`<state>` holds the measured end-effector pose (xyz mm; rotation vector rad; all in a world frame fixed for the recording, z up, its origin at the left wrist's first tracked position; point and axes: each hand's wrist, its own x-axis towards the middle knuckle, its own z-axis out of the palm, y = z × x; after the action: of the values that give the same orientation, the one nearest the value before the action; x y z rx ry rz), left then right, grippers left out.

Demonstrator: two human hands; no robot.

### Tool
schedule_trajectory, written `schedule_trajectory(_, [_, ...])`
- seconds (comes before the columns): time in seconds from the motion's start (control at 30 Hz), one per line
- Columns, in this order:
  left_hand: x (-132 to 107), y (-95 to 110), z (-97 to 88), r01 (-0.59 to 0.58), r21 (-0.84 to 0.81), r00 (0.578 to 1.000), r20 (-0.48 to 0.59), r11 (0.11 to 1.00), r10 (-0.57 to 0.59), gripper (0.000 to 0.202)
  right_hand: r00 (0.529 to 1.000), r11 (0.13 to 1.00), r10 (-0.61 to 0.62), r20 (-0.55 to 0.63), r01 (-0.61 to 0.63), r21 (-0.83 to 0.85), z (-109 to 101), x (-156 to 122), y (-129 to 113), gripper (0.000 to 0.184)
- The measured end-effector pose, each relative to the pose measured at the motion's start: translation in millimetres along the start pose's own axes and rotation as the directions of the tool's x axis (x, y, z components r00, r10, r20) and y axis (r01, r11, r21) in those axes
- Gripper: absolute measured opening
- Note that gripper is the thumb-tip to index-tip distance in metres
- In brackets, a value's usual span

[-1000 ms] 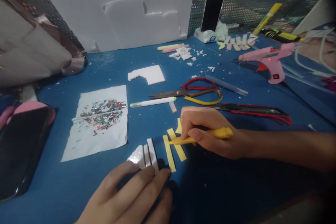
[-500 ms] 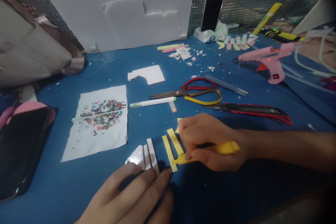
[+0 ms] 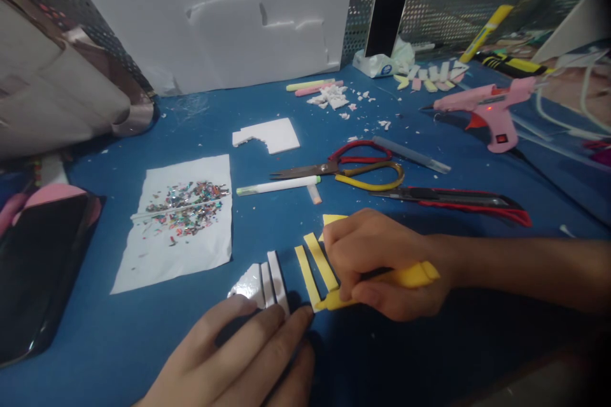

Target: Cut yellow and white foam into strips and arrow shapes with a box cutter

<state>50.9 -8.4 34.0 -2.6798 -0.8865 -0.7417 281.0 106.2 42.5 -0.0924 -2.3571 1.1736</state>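
Observation:
My right hand (image 3: 386, 261) is closed around a yellow marker (image 3: 410, 275), its tip resting on the lower end of a yellow foam strip (image 3: 308, 273). A second yellow strip (image 3: 321, 261) lies beside it, and a yellow piece (image 3: 333, 220) shows partly from behind my right hand. My left hand (image 3: 248, 350) lies with fingers stretched over the near ends of white foam strips (image 3: 275, 276) and a glossy white piece (image 3: 249, 285). One of its fingertips touches the bottom of the yellow strip under the marker.
Scissors (image 3: 324, 169), a white-and-green marker (image 3: 279, 186) and a red-black utility knife (image 3: 468, 197) lie beyond my hands. A pink glue gun (image 3: 491, 105) stands at right. At left are a paper (image 3: 128, 273) with colourful flakes and a phone (image 3: 42, 267). White foam scraps (image 3: 331, 97) lie farther back.
My right hand has moved the marker tip slightly toward me along the yellow strip, down to its lower end. My left hand has stayed in place.

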Motion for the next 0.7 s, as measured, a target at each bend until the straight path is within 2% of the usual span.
schedule_trajectory(0.13, [0.4,0.7,-0.4,0.035,0.01,0.999,-0.025,0.999,-0.035,0.025,1.0,1.0,0.008,-0.002,-0.008,-0.007,0.0,0.0,-0.3,0.019])
schedule_trajectory(0.23, [0.8,0.4,-2.0,0.083,0.014,0.997,-0.011,0.996,-0.082,0.024,1.0,1.0,0.004,-0.002,-0.004,-0.008,0.4,0.0,-0.7,0.017])
schedule_trajectory(0.37, [0.9,-0.8,-3.8,0.136,0.017,0.99,0.021,0.991,-0.136,0.032,1.0,1.0,0.005,0.005,-0.005,-0.008,0.6,0.3,-1.0,0.02])
schedule_trajectory(0.7, [3.4,-1.8,-2.8,0.128,0.011,0.992,0.021,0.992,-0.128,0.032,1.0,1.0,-0.006,-0.008,0.006,-0.006,1.5,-0.1,-0.5,0.019])
